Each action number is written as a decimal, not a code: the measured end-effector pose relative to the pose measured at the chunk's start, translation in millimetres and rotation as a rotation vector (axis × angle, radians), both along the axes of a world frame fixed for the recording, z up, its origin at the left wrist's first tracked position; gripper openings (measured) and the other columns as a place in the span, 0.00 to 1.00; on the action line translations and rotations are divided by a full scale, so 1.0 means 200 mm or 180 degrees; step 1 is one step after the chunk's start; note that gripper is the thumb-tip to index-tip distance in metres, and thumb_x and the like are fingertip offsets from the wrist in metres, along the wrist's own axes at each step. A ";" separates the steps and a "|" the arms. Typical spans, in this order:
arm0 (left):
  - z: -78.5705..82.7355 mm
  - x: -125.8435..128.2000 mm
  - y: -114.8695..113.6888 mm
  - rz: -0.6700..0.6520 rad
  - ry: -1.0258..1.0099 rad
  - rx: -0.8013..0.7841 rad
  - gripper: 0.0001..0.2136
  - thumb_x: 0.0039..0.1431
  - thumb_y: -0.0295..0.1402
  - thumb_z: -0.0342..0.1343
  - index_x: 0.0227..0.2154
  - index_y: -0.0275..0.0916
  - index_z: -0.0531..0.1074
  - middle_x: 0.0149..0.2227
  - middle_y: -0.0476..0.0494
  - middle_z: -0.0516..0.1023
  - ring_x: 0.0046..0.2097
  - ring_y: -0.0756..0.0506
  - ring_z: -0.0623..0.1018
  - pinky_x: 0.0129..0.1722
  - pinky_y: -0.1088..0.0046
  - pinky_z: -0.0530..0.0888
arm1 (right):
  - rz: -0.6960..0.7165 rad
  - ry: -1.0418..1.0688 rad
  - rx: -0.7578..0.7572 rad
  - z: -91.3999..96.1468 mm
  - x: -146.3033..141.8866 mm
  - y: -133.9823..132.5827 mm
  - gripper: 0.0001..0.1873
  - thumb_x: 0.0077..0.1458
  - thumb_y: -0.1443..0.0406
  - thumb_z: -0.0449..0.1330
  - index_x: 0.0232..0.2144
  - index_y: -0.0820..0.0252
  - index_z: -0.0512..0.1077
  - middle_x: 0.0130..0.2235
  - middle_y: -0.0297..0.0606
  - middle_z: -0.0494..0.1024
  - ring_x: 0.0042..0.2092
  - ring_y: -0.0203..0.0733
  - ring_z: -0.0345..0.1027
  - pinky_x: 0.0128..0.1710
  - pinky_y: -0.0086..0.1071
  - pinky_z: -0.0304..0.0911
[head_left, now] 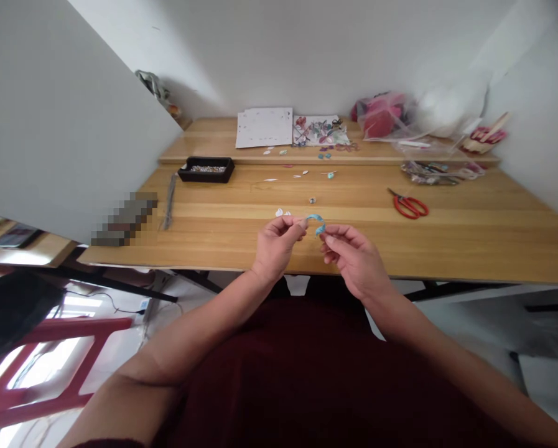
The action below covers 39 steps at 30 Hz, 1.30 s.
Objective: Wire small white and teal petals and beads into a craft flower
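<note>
A small curved blue strip [316,219], patterned and bent into an arch, spans the gap between my two hands above the front of the wooden table. My left hand [279,241] pinches one end between thumb and fingertips. At the other end, my right hand [351,250] grips the strip between thumb and forefinger, with the remaining fingers curled below. What the strip is made of cannot be made out. Just beyond my left hand lie small white petal-shaped pieces [279,213]. A tiny round silvery item [312,200] sits past the strip.
Red-handled scissors [410,205] lie at right. A black tray [206,170] of small beads stands at left, beside grey cords [169,202]. White sheets [264,127], small colourful pieces [320,130] and plastic bags [385,117] line the raised back shelf. A grey partition [73,93] borders the left.
</note>
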<state>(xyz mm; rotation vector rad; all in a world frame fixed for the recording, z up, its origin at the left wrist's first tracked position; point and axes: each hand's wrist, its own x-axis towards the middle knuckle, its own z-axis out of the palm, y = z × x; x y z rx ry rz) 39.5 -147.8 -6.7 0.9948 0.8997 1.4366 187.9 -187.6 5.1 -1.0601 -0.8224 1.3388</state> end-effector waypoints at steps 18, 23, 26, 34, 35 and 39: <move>0.00 0.04 -0.02 0.0110 0.0143 0.0215 0.07 0.52 0.35 0.67 0.28 0.38 0.77 0.29 0.49 0.78 0.31 0.52 0.74 0.38 0.73 0.73 | -0.0140 -0.0470 0.0271 -0.02 -0.08 0.00 0.11 0.46 0.60 0.73 0.29 0.56 0.76 0.26 0.31 0.75 0.27 0.34 0.67 0.24 0.28 0.62; 0.01 0.04 -0.03 0.0034 0.0198 0.0194 0.06 0.53 0.34 0.67 0.28 0.38 0.78 0.29 0.49 0.78 0.31 0.52 0.74 0.38 0.73 0.74 | -0.0027 -0.0218 0.0099 -0.01 -0.07 0.00 0.13 0.44 0.60 0.74 0.24 0.56 0.73 0.27 0.32 0.76 0.29 0.35 0.71 0.25 0.28 0.63; 0.01 0.04 -0.04 0.0070 0.0261 0.0140 0.07 0.53 0.35 0.67 0.28 0.38 0.78 0.29 0.48 0.78 0.31 0.52 0.75 0.37 0.73 0.74 | 0.0049 -0.0126 0.0024 -0.01 -0.07 0.00 0.14 0.44 0.60 0.74 0.26 0.56 0.72 0.29 0.33 0.79 0.30 0.37 0.74 0.26 0.29 0.65; 0.01 0.05 -0.04 -0.0182 0.0140 -0.0064 0.08 0.53 0.36 0.66 0.27 0.37 0.77 0.27 0.48 0.77 0.27 0.52 0.73 0.32 0.73 0.73 | 0.0390 0.0142 -0.0377 0.00 -0.05 0.00 0.17 0.42 0.57 0.75 0.32 0.55 0.74 0.31 0.32 0.81 0.31 0.39 0.77 0.26 0.29 0.68; 0.01 0.04 -0.04 -0.0129 0.0127 -0.0114 0.08 0.53 0.36 0.66 0.27 0.37 0.77 0.27 0.48 0.77 0.28 0.52 0.73 0.32 0.74 0.72 | 0.0487 0.0120 -0.0402 0.00 -0.04 0.01 0.18 0.43 0.57 0.75 0.34 0.55 0.75 0.32 0.33 0.82 0.32 0.40 0.78 0.27 0.29 0.68; 0.01 0.03 -0.03 0.0041 0.0119 -0.0145 0.07 0.50 0.35 0.68 0.26 0.37 0.78 0.28 0.48 0.77 0.30 0.52 0.72 0.34 0.74 0.71 | 0.0604 -0.0051 -0.0387 0.03 0.05 0.03 0.18 0.43 0.55 0.75 0.34 0.55 0.78 0.35 0.37 0.82 0.34 0.39 0.77 0.30 0.30 0.68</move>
